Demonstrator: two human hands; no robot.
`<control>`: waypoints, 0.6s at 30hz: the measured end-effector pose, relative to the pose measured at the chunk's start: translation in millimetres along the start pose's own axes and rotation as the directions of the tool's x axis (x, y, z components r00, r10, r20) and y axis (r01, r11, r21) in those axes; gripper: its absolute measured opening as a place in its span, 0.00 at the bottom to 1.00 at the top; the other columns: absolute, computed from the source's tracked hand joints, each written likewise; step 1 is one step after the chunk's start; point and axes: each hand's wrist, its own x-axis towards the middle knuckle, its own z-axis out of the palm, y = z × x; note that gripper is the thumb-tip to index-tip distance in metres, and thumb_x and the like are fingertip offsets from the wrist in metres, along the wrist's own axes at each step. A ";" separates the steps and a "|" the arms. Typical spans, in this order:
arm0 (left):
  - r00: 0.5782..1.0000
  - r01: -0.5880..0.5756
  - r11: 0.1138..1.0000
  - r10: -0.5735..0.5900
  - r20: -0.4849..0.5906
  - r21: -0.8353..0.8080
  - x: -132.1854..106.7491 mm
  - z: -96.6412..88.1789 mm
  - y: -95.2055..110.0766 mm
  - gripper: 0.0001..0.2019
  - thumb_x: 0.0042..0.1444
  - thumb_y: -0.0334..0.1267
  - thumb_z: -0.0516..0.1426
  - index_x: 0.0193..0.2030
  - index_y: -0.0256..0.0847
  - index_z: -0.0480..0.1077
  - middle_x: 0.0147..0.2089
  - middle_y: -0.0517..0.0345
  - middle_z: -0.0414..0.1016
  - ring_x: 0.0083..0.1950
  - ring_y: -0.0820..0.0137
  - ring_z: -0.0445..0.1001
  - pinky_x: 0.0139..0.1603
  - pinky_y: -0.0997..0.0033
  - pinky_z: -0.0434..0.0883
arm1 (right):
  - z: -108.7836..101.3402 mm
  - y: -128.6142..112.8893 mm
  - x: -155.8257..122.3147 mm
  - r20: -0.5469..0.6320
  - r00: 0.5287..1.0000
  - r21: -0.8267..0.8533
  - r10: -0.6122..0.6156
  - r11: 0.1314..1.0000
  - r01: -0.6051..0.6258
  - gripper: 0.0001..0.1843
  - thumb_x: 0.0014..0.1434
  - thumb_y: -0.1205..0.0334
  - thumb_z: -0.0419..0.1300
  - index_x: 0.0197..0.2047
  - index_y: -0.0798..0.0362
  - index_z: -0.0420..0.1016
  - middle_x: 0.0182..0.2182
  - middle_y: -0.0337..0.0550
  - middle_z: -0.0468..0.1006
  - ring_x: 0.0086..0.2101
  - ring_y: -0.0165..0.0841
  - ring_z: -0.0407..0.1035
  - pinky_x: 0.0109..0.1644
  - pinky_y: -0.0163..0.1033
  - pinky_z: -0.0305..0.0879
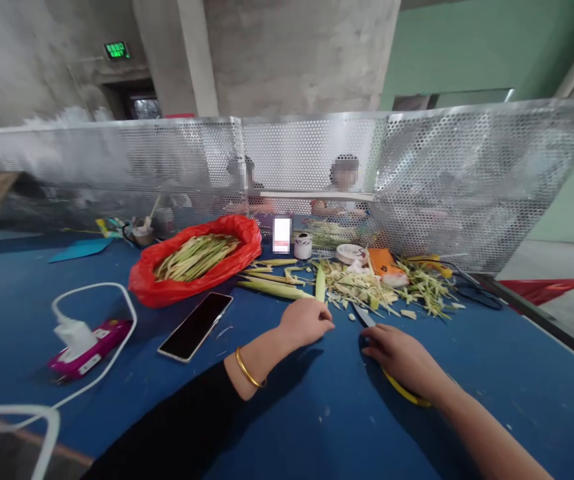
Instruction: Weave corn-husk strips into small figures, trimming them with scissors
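My left hand (307,321) rests on the blue table (317,413), fingers curled loosely, just below several pale green stalks (271,288); I cannot see anything in it. A gold bangle (247,370) circles that wrist. My right hand (401,359) lies closed over the yellow handle of a knife (367,316), whose blade points up toward a heap of peeled trimmings (361,283). One short stalk (320,285) stands nearest my left fingers.
A red plastic bag (167,287) full of green stalks sits left of centre. A black phone (195,325) lies beside it, and a pink power bank (89,350) with a white cable further left. A perforated metal screen (441,173) closes off the back; people sit behind it.
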 end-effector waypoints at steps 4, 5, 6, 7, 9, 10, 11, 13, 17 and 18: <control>0.992 0.081 0.989 -0.067 -0.109 0.124 -27.8 -22.5 -22.9 0.06 0.42 0.32 0.60 0.20 0.47 0.77 0.27 0.56 0.78 0.35 0.62 0.73 0.39 0.68 0.62 | 2.0 2.1 -0.7 -0.041 0.999 0.025 0.008 1.000 -0.007 0.13 0.59 0.59 0.55 0.44 0.49 0.77 0.38 0.45 0.79 0.36 0.38 0.73 0.38 0.37 0.63; 0.989 0.091 0.986 -0.073 -0.130 0.137 -31.9 -26.7 -27.5 0.07 0.43 0.32 0.59 0.21 0.47 0.77 0.28 0.55 0.78 0.35 0.61 0.73 0.40 0.67 0.62 | 2.3 1.2 -1.6 -0.060 0.998 0.026 0.018 1.000 -0.016 0.12 0.59 0.59 0.55 0.43 0.49 0.78 0.38 0.44 0.80 0.36 0.38 0.74 0.38 0.37 0.63; 0.986 0.101 0.985 -0.079 -0.150 0.143 -34.6 -29.6 -31.1 0.07 0.44 0.32 0.59 0.21 0.46 0.77 0.28 0.55 0.78 0.35 0.61 0.73 0.40 0.67 0.62 | 2.6 -0.7 -2.7 -0.084 0.996 0.023 0.034 0.999 -0.032 0.12 0.59 0.58 0.55 0.42 0.49 0.78 0.38 0.44 0.80 0.37 0.39 0.74 0.39 0.37 0.63; 0.982 0.107 0.984 -0.082 -0.167 0.142 -35.8 -31.3 -33.8 0.08 0.46 0.33 0.58 0.22 0.46 0.78 0.28 0.55 0.79 0.35 0.62 0.73 0.39 0.67 0.62 | 2.7 -3.6 -3.6 -0.111 0.992 0.018 0.054 0.998 -0.053 0.13 0.60 0.58 0.54 0.41 0.49 0.78 0.38 0.45 0.80 0.38 0.40 0.74 0.40 0.39 0.63; 0.978 0.107 0.987 -0.083 -0.192 0.119 -34.8 -31.1 -36.2 0.09 0.48 0.35 0.56 0.24 0.45 0.78 0.27 0.55 0.79 0.34 0.63 0.73 0.38 0.68 0.62 | 3.0 -12.7 -3.2 -0.178 0.978 0.011 0.105 0.994 -0.105 0.15 0.61 0.56 0.51 0.42 0.49 0.77 0.41 0.47 0.80 0.43 0.43 0.73 0.44 0.41 0.63; 0.976 0.101 0.990 -0.080 -0.200 0.098 -33.2 -29.7 -36.3 0.09 0.49 0.36 0.56 0.25 0.44 0.78 0.27 0.55 0.79 0.33 0.63 0.74 0.37 0.69 0.62 | 3.1 -18.8 -0.8 -0.209 0.969 0.014 0.131 0.991 -0.131 0.15 0.62 0.56 0.50 0.43 0.50 0.76 0.43 0.48 0.80 0.44 0.43 0.72 0.46 0.42 0.62; 0.975 0.094 0.993 -0.077 -0.206 0.074 -31.5 -27.8 -35.9 0.09 0.50 0.37 0.56 0.26 0.44 0.78 0.27 0.55 0.79 0.33 0.64 0.74 0.36 0.70 0.62 | 3.4 -25.9 3.5 -0.232 0.960 0.021 0.156 0.988 -0.156 0.16 0.63 0.55 0.50 0.45 0.51 0.75 0.43 0.49 0.80 0.45 0.43 0.72 0.47 0.42 0.62; 0.973 0.080 0.997 -0.073 -0.217 0.023 -29.2 -23.9 -34.8 0.09 0.50 0.39 0.56 0.27 0.43 0.78 0.27 0.56 0.79 0.33 0.65 0.74 0.35 0.71 0.63 | 5.0 -42.0 18.8 -0.238 0.951 0.047 0.200 0.980 -0.194 0.17 0.62 0.54 0.50 0.48 0.52 0.73 0.42 0.48 0.80 0.42 0.41 0.73 0.45 0.40 0.64; 0.970 0.056 0.997 -0.068 -0.233 -0.056 -32.1 -20.6 -34.5 0.10 0.51 0.40 0.55 0.27 0.43 0.78 0.25 0.57 0.78 0.30 0.66 0.74 0.33 0.72 0.62 | 14.9 -75.2 66.3 -0.208 0.930 0.089 0.302 0.953 -0.290 0.24 0.58 0.52 0.55 0.54 0.58 0.66 0.39 0.51 0.81 0.40 0.44 0.75 0.41 0.42 0.65; 0.969 0.052 0.996 -0.067 -0.238 -0.068 -33.7 -20.9 -35.0 0.10 0.51 0.40 0.55 0.27 0.43 0.78 0.25 0.57 0.78 0.30 0.67 0.74 0.34 0.72 0.62 | 18.6 -82.3 77.8 -0.204 0.922 0.092 0.330 0.944 -0.317 0.25 0.57 0.53 0.56 0.54 0.60 0.66 0.38 0.55 0.80 0.41 0.46 0.75 0.40 0.43 0.65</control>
